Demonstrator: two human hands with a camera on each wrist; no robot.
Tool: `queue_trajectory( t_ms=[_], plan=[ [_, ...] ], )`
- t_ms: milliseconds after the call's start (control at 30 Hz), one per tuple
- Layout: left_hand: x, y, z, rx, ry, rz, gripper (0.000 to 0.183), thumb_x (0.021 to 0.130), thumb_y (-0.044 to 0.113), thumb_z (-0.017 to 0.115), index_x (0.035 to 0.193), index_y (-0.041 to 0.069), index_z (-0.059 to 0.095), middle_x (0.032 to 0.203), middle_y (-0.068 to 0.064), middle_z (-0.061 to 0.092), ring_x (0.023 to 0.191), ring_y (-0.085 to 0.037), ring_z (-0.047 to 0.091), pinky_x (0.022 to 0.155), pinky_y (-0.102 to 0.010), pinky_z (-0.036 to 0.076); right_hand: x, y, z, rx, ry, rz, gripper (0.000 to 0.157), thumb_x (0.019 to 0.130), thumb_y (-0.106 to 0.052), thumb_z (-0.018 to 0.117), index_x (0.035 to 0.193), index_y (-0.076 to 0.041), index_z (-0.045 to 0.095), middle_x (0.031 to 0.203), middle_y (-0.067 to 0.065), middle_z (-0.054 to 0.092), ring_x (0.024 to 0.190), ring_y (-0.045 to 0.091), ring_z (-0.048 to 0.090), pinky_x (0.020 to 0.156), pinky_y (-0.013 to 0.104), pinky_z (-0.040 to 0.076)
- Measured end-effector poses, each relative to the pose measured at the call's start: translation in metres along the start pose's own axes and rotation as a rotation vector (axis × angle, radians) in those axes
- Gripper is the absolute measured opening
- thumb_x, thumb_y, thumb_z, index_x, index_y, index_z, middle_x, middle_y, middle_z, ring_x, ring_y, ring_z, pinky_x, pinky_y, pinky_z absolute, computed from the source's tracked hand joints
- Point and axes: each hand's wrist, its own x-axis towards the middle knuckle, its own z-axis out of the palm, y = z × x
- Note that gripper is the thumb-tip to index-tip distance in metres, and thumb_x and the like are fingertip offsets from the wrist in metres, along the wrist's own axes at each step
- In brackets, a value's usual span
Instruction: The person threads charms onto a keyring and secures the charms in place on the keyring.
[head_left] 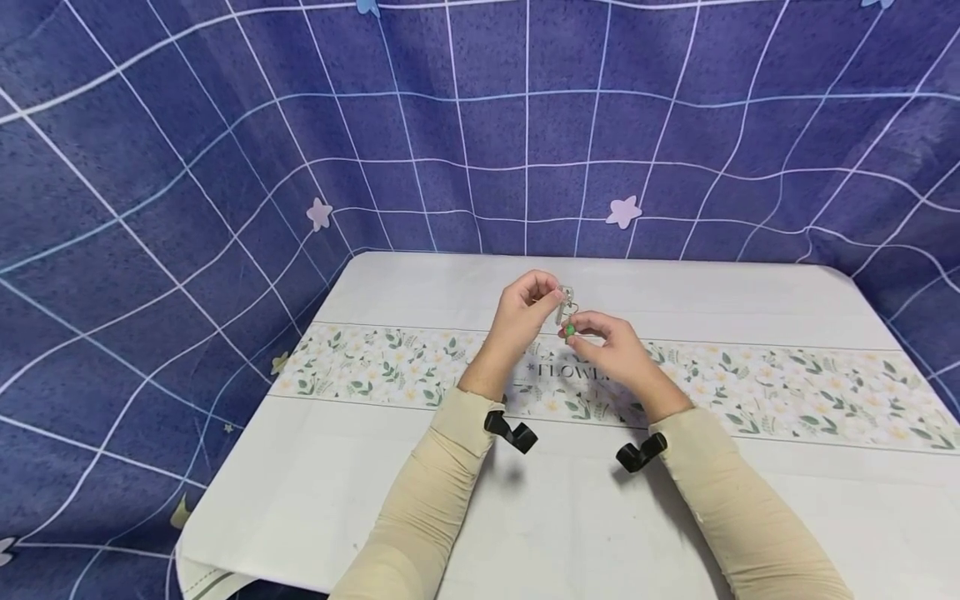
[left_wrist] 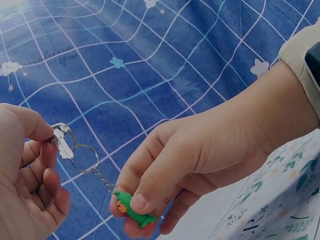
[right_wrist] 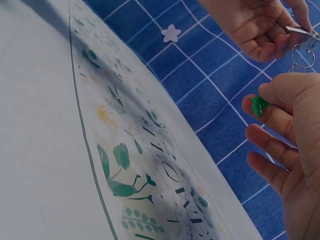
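Observation:
Both hands are raised above the table, close together. My left hand (head_left: 522, 310) pinches a silver key (left_wrist: 63, 145) between thumb and forefinger. A metal ring (left_wrist: 86, 158) links the key to a short chain (left_wrist: 103, 179). At the chain's other end is a small green figure (left_wrist: 131, 207) with orange and red bits, a keychain charm. My right hand (head_left: 611, 346) pinches this charm between thumb and forefinger. In the right wrist view the charm (right_wrist: 258, 105) is partly covered by the thumb, and the key is cut off at the frame's edge.
A white table (head_left: 315, 467) lies under the hands, with a floral printed band (head_left: 390, 362) and lettering across it. Blue curtain (head_left: 495, 125) with a white grid and stars hangs behind and at the left. Each wrist carries a black camera mount (head_left: 512, 432).

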Motion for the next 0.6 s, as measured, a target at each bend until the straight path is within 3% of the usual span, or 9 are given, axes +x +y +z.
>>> queue_trajectory(
  t_ms=[200, 400, 500, 600],
  plan=[
    [0.000, -0.001, -0.002, 0.010, 0.005, -0.010, 0.005, 0.093, 0.004, 0.061, 0.093, -0.001, 0.062, 0.076, 0.005, 0.054, 0.072, -0.007, 0.048, 0.069, -0.023, 0.041, 0.003, 0.028, -0.001, 0.020, 0.011, 0.014, 0.021, 0.096, -0.001, 0.066, 0.116, 0.005, 0.066, 0.109, 0.022, 0.071, 0.112, 0.038, 0.063, 0.106, 0.053, 0.045],
    [0.002, -0.003, -0.003, 0.035, 0.010, -0.026, 0.004, 0.095, 0.004, 0.061, 0.092, 0.001, 0.063, 0.076, 0.004, 0.053, 0.072, -0.010, 0.048, 0.069, -0.024, 0.041, -0.006, 0.002, -0.011, 0.009, 0.026, 0.034, 0.024, 0.094, 0.005, 0.064, 0.117, 0.011, 0.064, 0.106, 0.026, 0.070, 0.108, 0.042, 0.065, 0.098, 0.051, 0.051],
    [0.002, -0.004, -0.005, 0.052, 0.010, -0.043, 0.005, 0.096, 0.004, 0.061, 0.094, 0.001, 0.064, 0.076, 0.003, 0.052, 0.071, -0.011, 0.048, 0.067, -0.024, 0.041, -0.009, 0.001, -0.013, -0.016, 0.020, 0.063, 0.025, 0.096, 0.005, 0.062, 0.120, 0.011, 0.064, 0.107, 0.026, 0.070, 0.108, 0.042, 0.065, 0.093, 0.049, 0.054],
    [0.001, -0.005, -0.007, 0.065, 0.009, -0.045, 0.006, 0.096, 0.003, 0.061, 0.096, -0.003, 0.064, 0.076, 0.003, 0.053, 0.071, -0.011, 0.048, 0.067, -0.024, 0.041, -0.009, 0.015, -0.014, -0.024, 0.025, 0.074, 0.026, 0.096, 0.004, 0.062, 0.121, 0.009, 0.064, 0.107, 0.026, 0.070, 0.109, 0.042, 0.065, 0.095, 0.051, 0.053]
  ],
)
